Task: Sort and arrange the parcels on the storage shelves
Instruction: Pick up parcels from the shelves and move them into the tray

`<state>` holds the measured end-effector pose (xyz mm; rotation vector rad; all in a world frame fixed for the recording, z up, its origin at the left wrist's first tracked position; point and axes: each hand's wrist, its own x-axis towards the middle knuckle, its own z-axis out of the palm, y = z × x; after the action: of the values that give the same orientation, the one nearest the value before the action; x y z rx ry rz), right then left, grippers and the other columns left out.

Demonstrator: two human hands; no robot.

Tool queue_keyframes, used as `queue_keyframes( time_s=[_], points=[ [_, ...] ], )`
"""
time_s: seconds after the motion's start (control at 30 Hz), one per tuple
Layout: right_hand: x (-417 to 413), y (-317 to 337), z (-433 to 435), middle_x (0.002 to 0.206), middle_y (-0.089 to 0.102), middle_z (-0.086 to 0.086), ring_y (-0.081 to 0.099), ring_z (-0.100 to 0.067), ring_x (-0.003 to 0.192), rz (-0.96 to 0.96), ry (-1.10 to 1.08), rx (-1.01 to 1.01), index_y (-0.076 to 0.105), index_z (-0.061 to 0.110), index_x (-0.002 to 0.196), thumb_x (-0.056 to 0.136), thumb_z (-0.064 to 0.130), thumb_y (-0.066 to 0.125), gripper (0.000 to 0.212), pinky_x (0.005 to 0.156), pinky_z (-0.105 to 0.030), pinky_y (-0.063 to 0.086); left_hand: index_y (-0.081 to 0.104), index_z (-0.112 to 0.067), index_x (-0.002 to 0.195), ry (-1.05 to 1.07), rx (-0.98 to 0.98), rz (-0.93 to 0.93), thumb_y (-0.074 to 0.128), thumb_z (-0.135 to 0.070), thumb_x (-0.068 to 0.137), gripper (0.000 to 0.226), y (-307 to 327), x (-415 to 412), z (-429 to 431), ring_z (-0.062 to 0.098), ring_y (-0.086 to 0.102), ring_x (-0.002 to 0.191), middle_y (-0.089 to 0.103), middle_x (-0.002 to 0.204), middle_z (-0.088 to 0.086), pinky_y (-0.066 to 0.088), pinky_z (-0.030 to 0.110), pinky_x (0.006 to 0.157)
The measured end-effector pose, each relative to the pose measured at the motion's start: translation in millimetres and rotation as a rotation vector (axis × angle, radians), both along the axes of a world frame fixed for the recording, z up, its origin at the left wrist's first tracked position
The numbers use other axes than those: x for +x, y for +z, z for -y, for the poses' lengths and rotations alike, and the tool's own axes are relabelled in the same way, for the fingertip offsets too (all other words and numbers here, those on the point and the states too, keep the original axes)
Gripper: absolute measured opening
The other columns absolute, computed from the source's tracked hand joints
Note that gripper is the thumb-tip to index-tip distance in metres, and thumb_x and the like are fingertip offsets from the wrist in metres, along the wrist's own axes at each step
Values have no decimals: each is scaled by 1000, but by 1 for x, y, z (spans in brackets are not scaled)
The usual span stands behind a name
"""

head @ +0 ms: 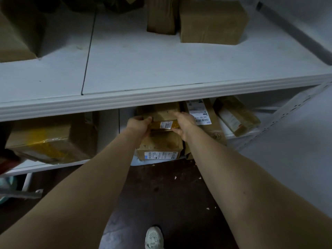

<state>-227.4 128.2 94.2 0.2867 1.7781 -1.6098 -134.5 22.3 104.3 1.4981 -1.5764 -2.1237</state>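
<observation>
Left hand, right hand, parcel between

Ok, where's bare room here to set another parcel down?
Upper shelf: bare across front and middle, between the big box at left and the tall box and wide box at back right. Lower shelf: crowded; left hand and right hand grip the 3003 parcel, taped box left, labelled parcel right.
</observation>
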Motion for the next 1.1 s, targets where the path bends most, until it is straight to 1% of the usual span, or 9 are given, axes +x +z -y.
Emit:
queue_keyframes(
  time_s=[0.17,0.33,0.5,0.57,0.7,0.83,0.9,1.03,1.1],
  points=[
    [-14,-12,6,146,43,-12,47,-30,128,-125,45,152,35,12,147,101,29,49,52,108,-41,40,49,2,130,47,7,-66,57,-6,93,38,-9,-18,2,31,57,116,56,127,18,48,34,98],
    [-28,-20,15,139,49,-18,51,-35,125,-230,63,261,44,3,140,100,18,48,43,107,-45,41,52,7,124,-4,-52,-65,56,7,90,34,-12,-29,2,31,55,105,57,114,18,46,39,101],
    [-34,-18,12,134,53,-19,52,-35,122,-289,49,364,49,-3,134,99,9,46,36,103,-41,44,51,7,125,-146,-151,-16,54,19,83,43,-13,-36,1,35,52,118,54,130,20,43,43,105],
    [-33,-15,7,135,53,-19,51,-34,123,-297,41,388,49,-3,134,100,4,43,35,102,-36,43,53,4,120,-194,-157,38,55,16,84,38,-12,-35,0,33,57,106,56,124,23,48,42,99],
    [-24,-1,-6,134,53,-18,50,-32,124,-306,50,399,51,-3,132,99,1,39,35,100,-34,42,53,0,114,-236,-115,145,57,6,88,27,2,-28,-8,21,55,78,56,95,15,52,26,65],
    [-15,22,-19,97,54,-9,53,-23,96,-251,113,341,57,3,91,97,3,42,16,78,-31,51,57,-1,114,-291,-143,199,65,-5,87,28,29,-16,-24,21,56,83,59,101,15,53,27,65],
    [-8,37,-29,101,58,-10,57,-29,95,-226,115,273,60,-2,108,97,5,46,19,86,-39,55,58,0,110,-301,-159,189,63,-5,89,22,45,-9,-37,20,54,81,59,96,15,51,28,70],
    [13,79,-59,100,61,-16,60,-23,80,-194,177,200,58,-1,118,95,7,50,25,52,-27,51,54,-2,100,-288,-184,169,56,-3,92,9,87,5,-65,21,49,71,52,90,15,47,32,71],
    [18,101,-77,101,62,-15,64,-23,81,-209,216,175,57,0,116,96,7,51,22,53,-24,50,52,-3,95,-258,-199,134,57,-3,92,6,112,12,-80,23,52,72,54,88,16,49,33,71]
  ],
)
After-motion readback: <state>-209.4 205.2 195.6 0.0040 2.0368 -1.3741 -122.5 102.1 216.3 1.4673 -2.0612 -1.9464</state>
